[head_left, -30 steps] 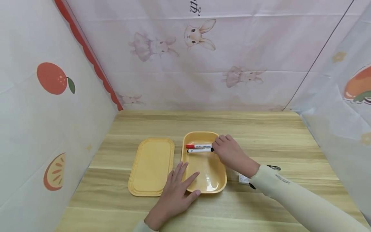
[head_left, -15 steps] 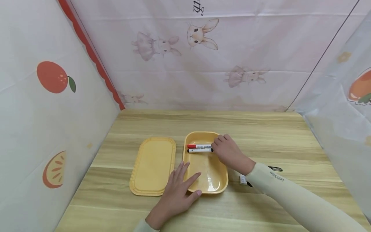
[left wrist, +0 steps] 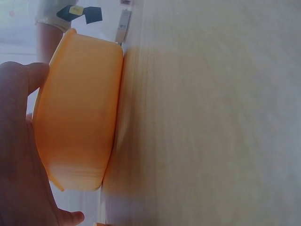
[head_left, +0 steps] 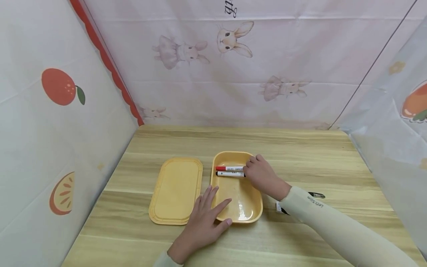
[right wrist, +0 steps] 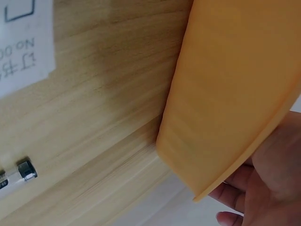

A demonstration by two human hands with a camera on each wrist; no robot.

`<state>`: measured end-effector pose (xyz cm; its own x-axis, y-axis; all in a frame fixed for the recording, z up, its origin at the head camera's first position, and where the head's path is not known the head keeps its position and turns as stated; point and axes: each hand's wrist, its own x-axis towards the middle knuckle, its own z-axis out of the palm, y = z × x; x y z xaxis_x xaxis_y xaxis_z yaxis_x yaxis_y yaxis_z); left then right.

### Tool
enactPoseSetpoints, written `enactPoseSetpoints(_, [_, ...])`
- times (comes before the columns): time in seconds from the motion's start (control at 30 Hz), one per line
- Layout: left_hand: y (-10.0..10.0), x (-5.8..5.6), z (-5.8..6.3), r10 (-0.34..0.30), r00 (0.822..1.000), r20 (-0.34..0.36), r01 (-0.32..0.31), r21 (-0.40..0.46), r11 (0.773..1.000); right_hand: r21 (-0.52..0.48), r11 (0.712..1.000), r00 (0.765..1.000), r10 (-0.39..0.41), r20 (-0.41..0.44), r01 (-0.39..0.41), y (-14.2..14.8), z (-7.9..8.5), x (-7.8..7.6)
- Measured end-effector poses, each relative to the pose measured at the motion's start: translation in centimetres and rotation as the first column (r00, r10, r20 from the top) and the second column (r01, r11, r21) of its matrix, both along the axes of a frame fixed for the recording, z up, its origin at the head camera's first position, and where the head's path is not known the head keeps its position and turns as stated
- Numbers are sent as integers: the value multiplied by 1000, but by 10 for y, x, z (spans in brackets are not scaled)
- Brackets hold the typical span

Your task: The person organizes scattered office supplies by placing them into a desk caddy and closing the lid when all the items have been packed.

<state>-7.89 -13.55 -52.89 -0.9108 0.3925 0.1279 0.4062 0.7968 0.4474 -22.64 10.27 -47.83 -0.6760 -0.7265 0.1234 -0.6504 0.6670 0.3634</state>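
Observation:
A yellow plastic box [head_left: 258, 207] stands on the table with two marker pens in its far part. The red-capped marker [head_left: 230, 168] lies beside the white marker with black ends [head_left: 230, 174]. My left hand [head_left: 204, 222] rests with spread fingers over the near left rim; its thumb and fingers show at the box's edge in the left wrist view. My right hand [head_left: 263, 177] reaches over the right rim, fingers bent down at the markers' right ends. Those fingertips are hidden, so whether they grip a marker is unclear. In the right wrist view its fingers [right wrist: 230, 195] show beyond the rim.
A yellow lid [head_left: 176, 191] lies flat left of the box. Right of it, partly under the right sleeve, are a small white printed packet [head_left: 278, 207] and a pen [head_left: 317, 195]. Fabric walls surround the wooden table [head_left: 133, 237].
The black-ended marker has dropped slightly at its right end, and the gap to the red-capped marker is wider. My right hand has shifted a little; the left hand stays on the box.

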Motion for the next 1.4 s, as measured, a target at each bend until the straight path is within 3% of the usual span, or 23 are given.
enactPoseSetpoints(0.73, [3, 1, 3, 11, 1000, 15, -12, 9, 1000, -49, 997, 997, 49, -60, -52, -2, 0, 6])
enactPoseSetpoints(1.13, [3, 0, 2, 13, 1000, 2, -13, 2, 1000, -148, 985, 996, 91, 22, -87, -6, 2, 13])
enactPoseSetpoints(1.4, [2, 1, 1, 16, 1000, 8, -16, -3, 1000, -256, 962, 990, 118, 71, -96, -7, 2, 17])
